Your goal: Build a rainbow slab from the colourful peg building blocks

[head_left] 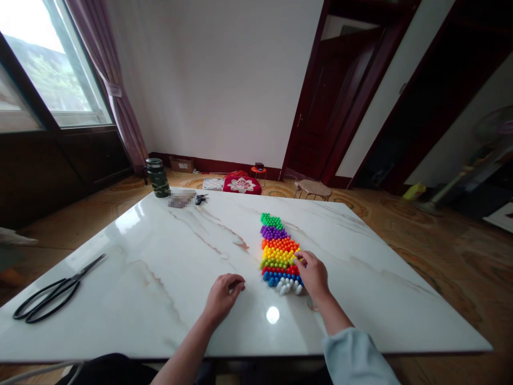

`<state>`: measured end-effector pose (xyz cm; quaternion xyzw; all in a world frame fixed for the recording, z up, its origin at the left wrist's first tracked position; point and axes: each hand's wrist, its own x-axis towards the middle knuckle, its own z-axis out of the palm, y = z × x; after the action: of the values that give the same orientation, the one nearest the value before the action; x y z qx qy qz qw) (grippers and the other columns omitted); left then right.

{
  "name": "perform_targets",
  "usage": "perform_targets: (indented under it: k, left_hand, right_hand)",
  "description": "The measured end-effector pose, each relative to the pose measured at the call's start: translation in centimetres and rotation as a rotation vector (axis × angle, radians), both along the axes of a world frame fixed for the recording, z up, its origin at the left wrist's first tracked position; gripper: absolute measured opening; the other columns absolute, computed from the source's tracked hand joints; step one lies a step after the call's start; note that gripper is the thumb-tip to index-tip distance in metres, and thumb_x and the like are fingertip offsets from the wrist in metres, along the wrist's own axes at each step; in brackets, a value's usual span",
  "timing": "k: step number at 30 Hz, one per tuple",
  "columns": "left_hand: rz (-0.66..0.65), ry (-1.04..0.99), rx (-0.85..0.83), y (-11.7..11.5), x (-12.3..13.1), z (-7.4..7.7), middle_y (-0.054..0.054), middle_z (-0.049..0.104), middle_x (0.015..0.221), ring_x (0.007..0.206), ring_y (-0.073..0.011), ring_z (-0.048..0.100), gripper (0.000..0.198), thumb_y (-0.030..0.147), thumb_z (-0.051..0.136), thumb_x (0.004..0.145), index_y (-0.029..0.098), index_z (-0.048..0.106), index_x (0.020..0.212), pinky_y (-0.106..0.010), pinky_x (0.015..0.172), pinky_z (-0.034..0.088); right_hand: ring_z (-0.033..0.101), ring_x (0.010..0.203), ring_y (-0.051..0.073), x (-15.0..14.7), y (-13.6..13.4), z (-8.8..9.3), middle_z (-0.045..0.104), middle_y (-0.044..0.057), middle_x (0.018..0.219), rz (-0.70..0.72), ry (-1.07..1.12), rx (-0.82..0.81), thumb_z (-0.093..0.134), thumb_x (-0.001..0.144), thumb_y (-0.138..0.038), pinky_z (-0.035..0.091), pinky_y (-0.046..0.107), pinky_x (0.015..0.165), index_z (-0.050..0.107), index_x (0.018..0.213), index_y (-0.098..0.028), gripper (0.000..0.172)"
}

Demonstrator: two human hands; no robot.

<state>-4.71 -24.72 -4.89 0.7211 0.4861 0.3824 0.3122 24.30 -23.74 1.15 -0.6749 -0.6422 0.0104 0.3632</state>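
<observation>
1. Fingers (308,256) of the right hand (315,274) bend down over the right margin of the bead piece (278,245), at its yellow and lime rows; thumb and forefinger are close together, and whether a bead sits between them I cannot tell.
2. The right forearm slants up and leftward from the lower right of the frame, its pale blue sleeve (356,350) pushed back below the wrist; a small clear round object (312,303) is partly hidden beside that forearm.
3. The left hand (224,295) is at lower centre, apart from the beads, its forearm rising from the bottom edge; the fingers curl toward the thumb in a narrow arch, and I cannot tell whether they grip anything.
4. The bead piece lies right of centre, banded from far to near in green, purple, orange, yellow, lime, red, blue and white.
5. The marble-patterned tabletop (385,289) reaches a corner at lower right, with a broad stretch of its surface between the right hand and that right edge.
6. Another broad stretch runs leftward from the left hand to long-handled scissors (74,279) near the left edge.
7. By the far left corner stand a camouflage bottle (157,181), a pixelated item (181,199) and a small black-handled tool (199,200).
</observation>
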Motion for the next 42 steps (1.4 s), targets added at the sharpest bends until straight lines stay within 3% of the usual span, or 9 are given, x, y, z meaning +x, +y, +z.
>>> perform_targets:
  k: [7,16,25,42]
  left_hand:
    - [-0.004,-0.005,-0.017,-0.1,0.1,0.1,-0.004,0.070,0.079,0.073,-0.0172,0.065,0.017,0.027,0.054,0.084,0.020,0.070,0.084,-0.027,0.072,0.051]
    - [0.004,-0.007,-0.008,-0.1,0.0,0.2,-0.002,0.071,0.077,0.074,-0.0163,0.066,0.015,0.023,0.055,0.082,0.021,0.070,0.084,-0.026,0.072,0.050]
    - [0.011,-0.002,-0.007,-0.1,0.0,0.0,-0.004,0.071,0.079,0.075,-0.0173,0.067,0.016,0.026,0.055,0.084,0.021,0.070,0.086,-0.027,0.074,0.051]
    - [0.007,-0.023,-0.023,0.0,0.0,-0.2,-0.003,0.071,0.079,0.073,-0.0162,0.067,0.016,0.025,0.054,0.083,0.021,0.069,0.085,-0.025,0.073,0.051]
  right_hand:
    - [0.063,0.077,0.017,-0.2,0.3,-0.8,0.070,0.003,0.095,0.023,-0.076,-0.073,0.054,0.080,-0.026,0.045,0.027,0.068,0.068,0.089,-0.024,0.016]
    - [0.063,0.084,0.018,-0.9,0.5,-0.4,0.070,0.002,0.095,0.036,-0.194,-0.125,0.056,0.082,-0.020,0.043,0.026,0.068,0.068,0.087,-0.025,0.015]
    - [0.061,0.090,0.020,-1.5,-1.0,-1.1,0.069,0.003,0.098,-0.015,-0.219,-0.086,0.056,0.082,-0.021,0.043,0.028,0.072,0.067,0.091,-0.024,0.014]
    - [0.056,0.086,0.018,-1.6,-0.1,-1.0,0.065,0.000,0.089,-0.181,-0.205,-0.063,0.059,0.078,-0.029,0.035,0.026,0.065,0.070,0.081,-0.025,0.011]
